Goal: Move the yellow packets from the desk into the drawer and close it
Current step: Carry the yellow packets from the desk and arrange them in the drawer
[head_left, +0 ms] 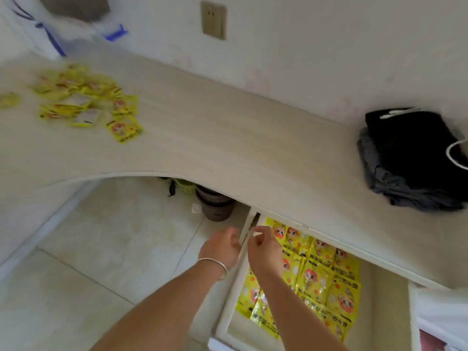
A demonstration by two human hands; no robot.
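A loose pile of yellow packets [88, 102] lies on the far left of the pale desk [228, 138], with one stray packet [8, 100] at the left edge. Under the desk's right part the drawer [234, 297] stands pulled out, and more yellow packets [321, 277] lie flat in rows inside it. My left hand [222, 247], with a silver bracelet on the wrist, hovers just outside the drawer's left wall, fingers loosely curled. My right hand [264, 252] is just inside that wall above the packets, fingers loosely bent, with no packet visible in it.
Dark folded clothes [410, 158] with a white cord sit on the desk's right end. A brown bin [215, 206] and green baskets [183, 186] stand on the tiled floor under the desk. A white and blue bag [76, 29] is at the back left.
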